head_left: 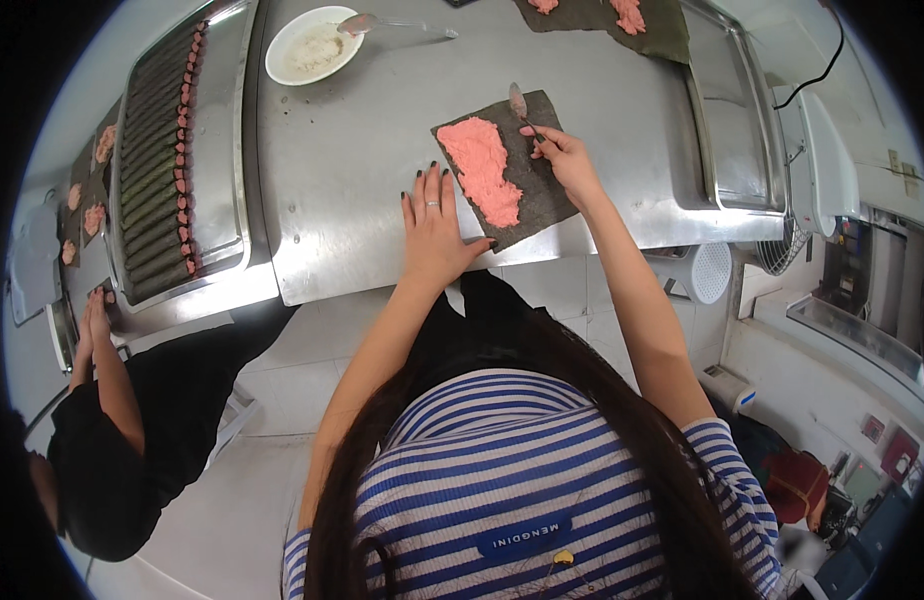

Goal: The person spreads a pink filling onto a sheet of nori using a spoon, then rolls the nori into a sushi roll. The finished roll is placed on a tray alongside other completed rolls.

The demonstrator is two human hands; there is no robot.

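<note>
Paste point(482, 170) slants lengthwise toward the table's point(347, 195) near edge, between spread left hand point(432, 238) and right hand point(567, 168) pinching spoon point(518, 101).

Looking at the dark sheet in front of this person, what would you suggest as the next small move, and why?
I'd probably use the spoon to ease the pink paste rightward: it covers mainly the left side of the dark sheet, whose right side looks bare. The right hand already holds the spoon, and the left thumb is at the near corner.
</note>
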